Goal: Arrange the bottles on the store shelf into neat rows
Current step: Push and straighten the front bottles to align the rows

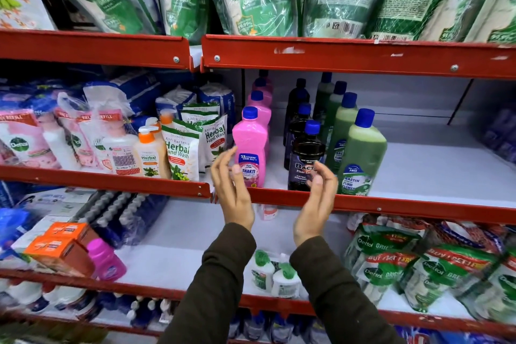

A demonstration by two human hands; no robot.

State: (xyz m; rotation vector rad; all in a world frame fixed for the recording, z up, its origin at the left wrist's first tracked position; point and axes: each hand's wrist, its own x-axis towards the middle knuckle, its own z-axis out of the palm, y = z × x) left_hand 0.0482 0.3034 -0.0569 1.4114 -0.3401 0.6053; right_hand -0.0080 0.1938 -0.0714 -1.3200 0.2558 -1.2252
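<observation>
Bottles stand on the middle shelf (363, 205) in three files running front to back: pink, dark and green. Nearest the camera, two dark sleeves reach up from below, and both hands hover just in front of the shelf's red lip. The left hand (231, 187) has its fingers (223, 160) spread and empty, close beside the front pink bottle (250, 148) but, as far as can be seen, not gripping it. The right hand (317, 198) is likewise open and loosely curled, in front of the lower part of the front dark bottle (305, 156); contact cannot be told. Just right stands the front green bottle (361, 156), turned slightly askew. Behind each, more of the same colour recede toward the back wall. The step in hand looks like squaring the front row; the next move probably calls for nudging these fronts level with the lip and turning labels forward.
</observation>
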